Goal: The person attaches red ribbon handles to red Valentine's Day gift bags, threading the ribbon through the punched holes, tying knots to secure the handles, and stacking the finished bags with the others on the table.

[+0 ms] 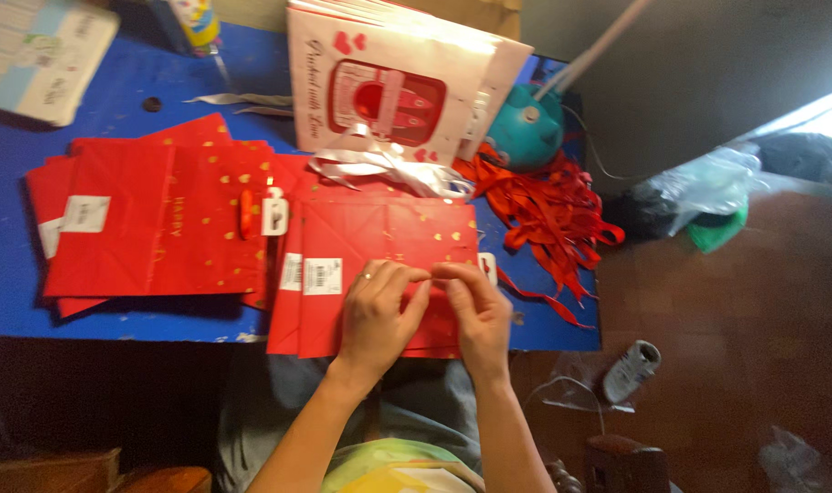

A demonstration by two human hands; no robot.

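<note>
Now both hands rest on a flat red paper gift bag (379, 246) that lies at the near edge of the blue counter (5, 283), on top of a small pile of similar bags. The left hand (379, 315) lies on the bag with the fingers curled, and its thumb and forefinger are pressed together near the middle of the bag. The right hand (475, 306) is just beside it, fingertips touching those of the left hand, and it pinches something small and thin; I cannot tell exactly what it is, because the picture is blurred there. A white price sticker (322, 276) sits on the bag, left of the left hand.

To the left, a second pile of red gift bags (151, 228) with gold dots lies flat on the counter. Behind the hands lies a bundle of white ribbon (379, 164), and behind it stands a stack of white gift bags (389, 82) with a red picture. A heap of red ribbons (544, 205) spreads at the right end of the counter, near a teal round object (526, 128). On the floor at the right a grey shoe (631, 370) is visible.
</note>
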